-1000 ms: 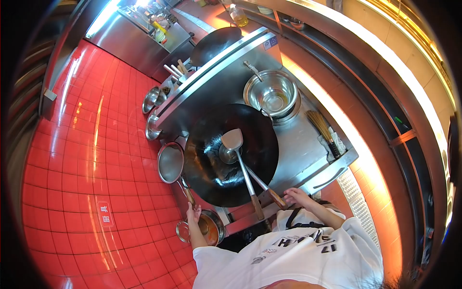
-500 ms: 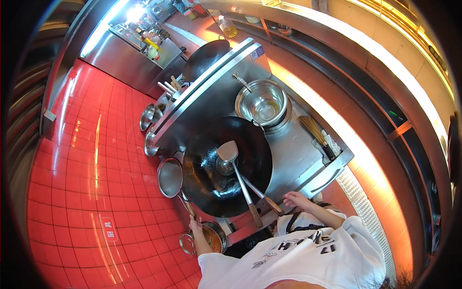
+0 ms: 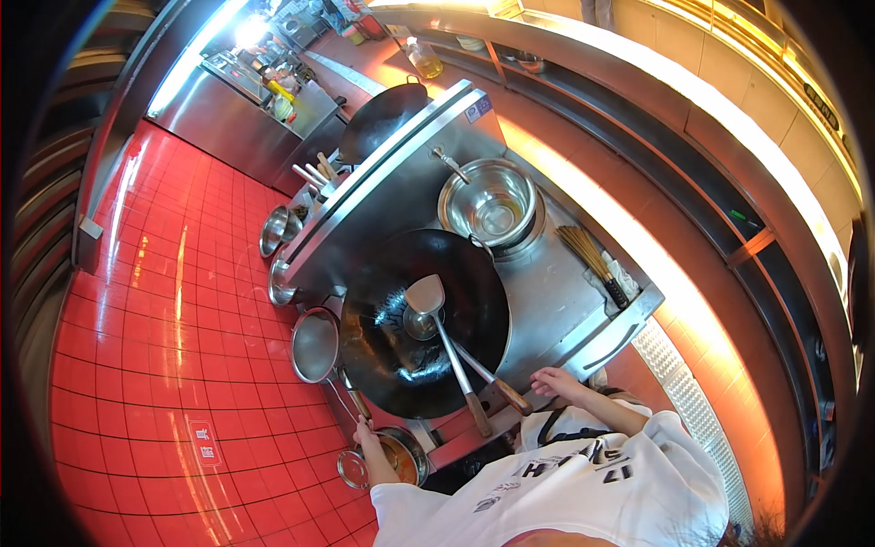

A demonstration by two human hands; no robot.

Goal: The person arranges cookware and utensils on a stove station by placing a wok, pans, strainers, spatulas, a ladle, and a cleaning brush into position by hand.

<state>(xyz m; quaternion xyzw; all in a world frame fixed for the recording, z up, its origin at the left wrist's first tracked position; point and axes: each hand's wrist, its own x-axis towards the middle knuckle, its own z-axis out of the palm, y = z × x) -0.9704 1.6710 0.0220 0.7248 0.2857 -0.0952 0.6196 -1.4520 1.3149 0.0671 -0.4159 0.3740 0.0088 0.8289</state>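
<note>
My left hand point(image 3: 366, 436) is at the left of the stove, with its fingers closed around the end of a strainer's wooden handle. The round grey strainer point(image 3: 315, 345) hangs beside the wok, its bowl away from me. My right hand point(image 3: 552, 383) is open in the air, fingers loosely bent, beside the ladle's wooden grip but apart from it. In the large black wok point(image 3: 474, 301) rest a spatula point(image 3: 426, 294) and a ladle point(image 3: 420, 325); their handles cross over the near rim towards me.
A steel basin point(image 3: 488, 202) sits on the counter right of the wok, with a bamboo brush point(image 3: 584, 251) nearby. A pot of orange-brown liquid point(image 3: 401, 456) is below my left forearm. A second wok point(image 3: 383, 120) stands beyond the steel divider point(image 3: 383, 164).
The whole view has shifted slightly, so the stove appears a little lower and further left. Both hands keep nearly the same places, and the wok tools have not moved.
</note>
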